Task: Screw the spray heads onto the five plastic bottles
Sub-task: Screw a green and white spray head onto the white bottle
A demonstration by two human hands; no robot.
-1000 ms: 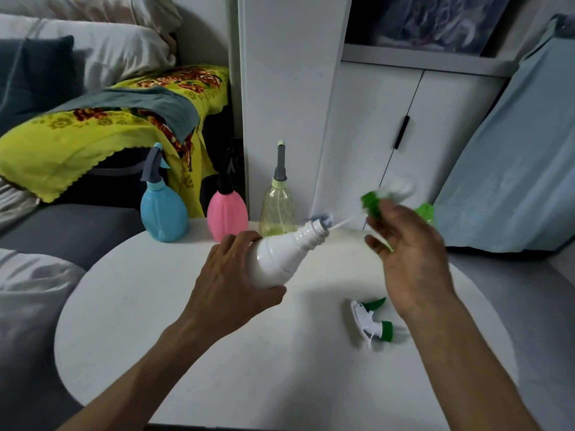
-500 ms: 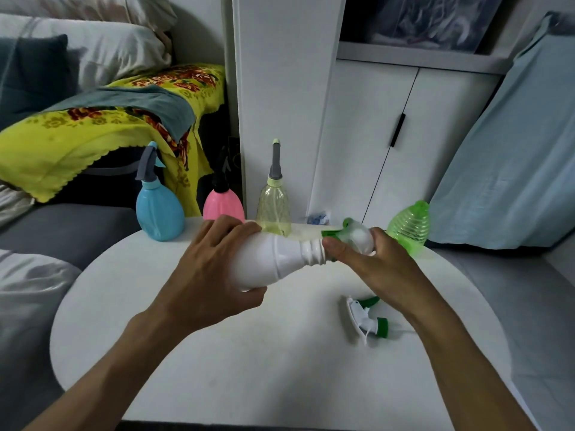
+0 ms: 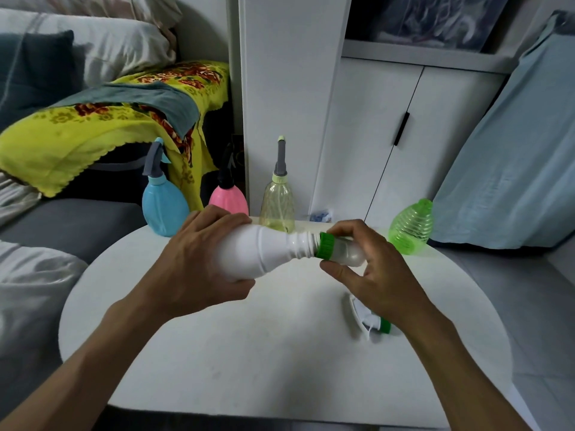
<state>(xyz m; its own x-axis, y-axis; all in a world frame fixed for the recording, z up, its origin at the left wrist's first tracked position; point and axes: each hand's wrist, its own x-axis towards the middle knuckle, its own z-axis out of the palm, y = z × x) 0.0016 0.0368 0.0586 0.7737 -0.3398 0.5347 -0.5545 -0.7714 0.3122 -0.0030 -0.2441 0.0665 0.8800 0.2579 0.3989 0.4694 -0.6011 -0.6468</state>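
Five plastic bottles are counted: one blue bottle [image 3: 165, 211], one pink bottle [image 3: 228, 199], one clear yellowish bottle [image 3: 278, 206], one white bottle [image 3: 264, 251] and one ribbed green bottle [image 3: 410, 227]. Three of them are seen with heads fitted. Two white-and-green spray heads are counted: one at the white bottle's neck [image 3: 337, 251] and one loose spray head [image 3: 371, 321]. Two hands are seen, one left hand [image 3: 199, 262] and one right hand [image 3: 379, 272], over one worktop [image 3: 249, 368].

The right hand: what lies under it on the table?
Under the right hand, a loose white spray head with a green collar lies on the table; the wrist covers part of it.
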